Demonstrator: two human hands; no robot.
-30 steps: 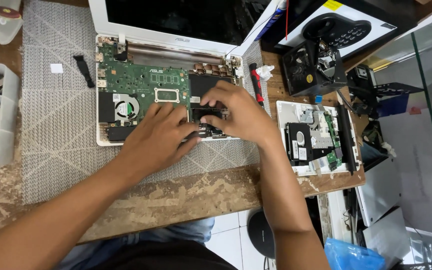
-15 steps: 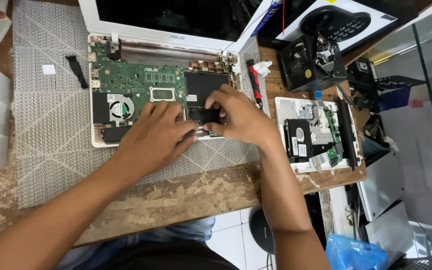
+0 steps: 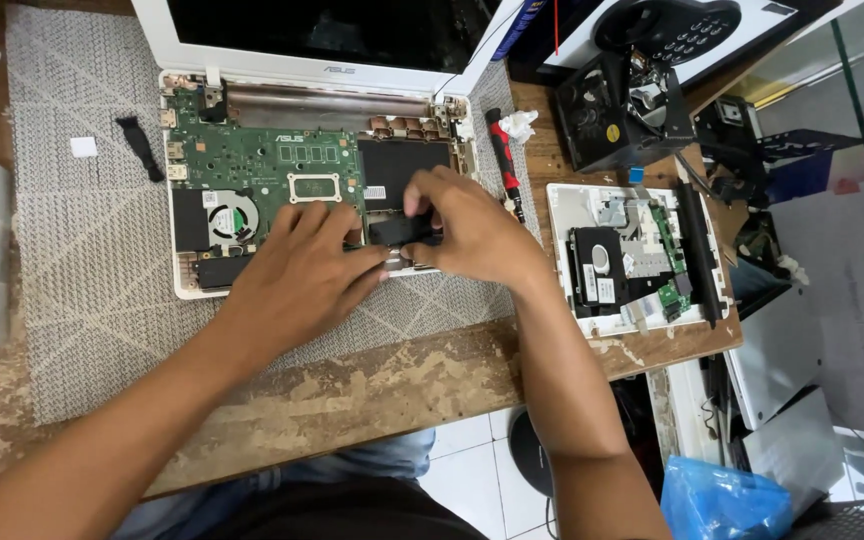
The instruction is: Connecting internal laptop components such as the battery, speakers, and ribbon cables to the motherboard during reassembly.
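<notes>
My left hand (image 3: 297,275) and right hand (image 3: 467,235) meet over the opened white laptop (image 3: 312,180) on the grey mat (image 3: 82,250), which covers a worn wooden table (image 3: 382,385). Both grips are closed on a small black part (image 3: 400,231) at the front right of the laptop's base, just below the dark empty bay; the right thumb and fingers pinch its top edge, the left fingertips press its near side. The green circuit board (image 3: 272,165) and round fan (image 3: 232,215) lie exposed to the left. A red-handled screwdriver (image 3: 502,160) rests just beside the laptop's right edge, and a second opened white device (image 3: 632,255) sits further right.
</notes>
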